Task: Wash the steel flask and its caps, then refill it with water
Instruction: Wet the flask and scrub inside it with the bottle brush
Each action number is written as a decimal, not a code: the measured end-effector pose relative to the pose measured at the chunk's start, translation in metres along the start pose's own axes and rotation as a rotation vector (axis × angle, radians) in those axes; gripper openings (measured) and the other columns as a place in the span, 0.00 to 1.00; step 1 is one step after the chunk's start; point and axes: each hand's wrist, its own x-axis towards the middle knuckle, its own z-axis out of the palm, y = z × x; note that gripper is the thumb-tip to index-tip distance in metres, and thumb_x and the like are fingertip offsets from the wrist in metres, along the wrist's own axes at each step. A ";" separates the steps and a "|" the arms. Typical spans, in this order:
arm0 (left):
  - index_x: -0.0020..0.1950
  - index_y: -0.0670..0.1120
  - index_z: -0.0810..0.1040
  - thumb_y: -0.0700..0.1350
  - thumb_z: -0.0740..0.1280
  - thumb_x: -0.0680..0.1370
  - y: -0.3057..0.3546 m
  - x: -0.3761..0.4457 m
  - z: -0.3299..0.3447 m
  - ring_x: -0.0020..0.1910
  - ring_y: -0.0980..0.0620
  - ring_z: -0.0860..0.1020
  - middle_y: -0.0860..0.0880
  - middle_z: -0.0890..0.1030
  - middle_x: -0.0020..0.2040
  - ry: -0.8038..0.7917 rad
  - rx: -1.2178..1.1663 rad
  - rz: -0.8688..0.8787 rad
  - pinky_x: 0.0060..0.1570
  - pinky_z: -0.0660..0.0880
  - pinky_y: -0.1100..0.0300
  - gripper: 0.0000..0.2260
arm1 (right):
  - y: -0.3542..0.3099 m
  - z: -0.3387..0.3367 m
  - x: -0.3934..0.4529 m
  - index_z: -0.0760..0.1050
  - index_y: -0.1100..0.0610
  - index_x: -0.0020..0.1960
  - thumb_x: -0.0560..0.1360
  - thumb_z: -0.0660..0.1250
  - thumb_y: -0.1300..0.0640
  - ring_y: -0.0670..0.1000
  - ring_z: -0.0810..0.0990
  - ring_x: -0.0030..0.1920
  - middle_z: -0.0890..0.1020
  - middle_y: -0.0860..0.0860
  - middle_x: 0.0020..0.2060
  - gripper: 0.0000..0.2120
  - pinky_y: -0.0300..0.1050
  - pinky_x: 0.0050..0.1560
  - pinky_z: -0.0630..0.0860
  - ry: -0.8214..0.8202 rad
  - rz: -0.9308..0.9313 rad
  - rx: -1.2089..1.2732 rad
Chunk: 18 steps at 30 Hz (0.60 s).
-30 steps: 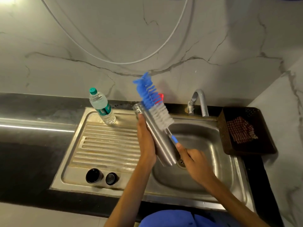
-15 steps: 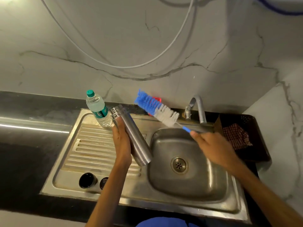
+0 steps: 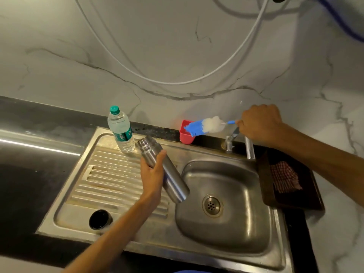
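Left grip (image 3: 152, 175) wraps tilted steel flask (image 3: 163, 170); right grip (image 3: 260, 123) pinches bottle brush (image 3: 204, 127) handle, arm outstretched.

This is a home kitchen. A steel sink (image 3: 226, 194) with a ribbed draining board (image 3: 110, 180) is set into a dark stone counter (image 3: 29, 174) below a marble-look wall (image 3: 157, 46). A tap (image 3: 249, 147) stands behind the basin, and a checked cloth (image 3: 283, 177) lies in a dark tray (image 3: 315, 196) beside it.
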 end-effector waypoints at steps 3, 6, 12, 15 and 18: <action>0.72 0.50 0.70 0.54 0.72 0.81 0.018 0.024 -0.007 0.54 0.47 0.83 0.45 0.81 0.57 -0.112 0.124 0.030 0.58 0.82 0.46 0.23 | -0.004 -0.006 0.014 0.73 0.52 0.45 0.84 0.57 0.48 0.49 0.72 0.37 0.69 0.48 0.36 0.13 0.46 0.44 0.65 0.015 -0.043 -0.048; 0.68 0.53 0.71 0.56 0.73 0.79 0.038 0.047 -0.013 0.56 0.46 0.82 0.46 0.81 0.58 -0.282 0.364 0.145 0.59 0.80 0.47 0.21 | -0.011 -0.013 0.026 0.69 0.52 0.47 0.83 0.57 0.49 0.51 0.73 0.43 0.70 0.50 0.40 0.09 0.46 0.47 0.66 -0.002 -0.093 -0.111; 0.65 0.55 0.74 0.59 0.76 0.76 0.070 0.068 -0.013 0.54 0.51 0.83 0.51 0.83 0.55 -0.439 0.576 0.277 0.55 0.80 0.53 0.22 | -0.026 -0.022 0.063 0.74 0.56 0.43 0.82 0.61 0.45 0.52 0.76 0.42 0.76 0.51 0.40 0.17 0.47 0.50 0.70 0.047 -0.065 -0.161; 0.67 0.54 0.73 0.59 0.74 0.78 0.075 0.070 -0.011 0.54 0.50 0.82 0.50 0.83 0.56 -0.512 0.622 0.288 0.55 0.80 0.54 0.22 | -0.044 -0.017 0.066 0.78 0.54 0.47 0.82 0.63 0.46 0.52 0.76 0.41 0.76 0.50 0.39 0.13 0.46 0.46 0.69 0.066 -0.134 -0.249; 0.70 0.52 0.71 0.56 0.73 0.79 0.077 0.074 -0.014 0.54 0.51 0.82 0.50 0.82 0.56 -0.558 0.670 0.300 0.51 0.78 0.58 0.23 | -0.049 -0.017 0.065 0.80 0.53 0.54 0.82 0.63 0.46 0.53 0.79 0.46 0.79 0.51 0.45 0.12 0.46 0.45 0.66 0.100 -0.205 -0.267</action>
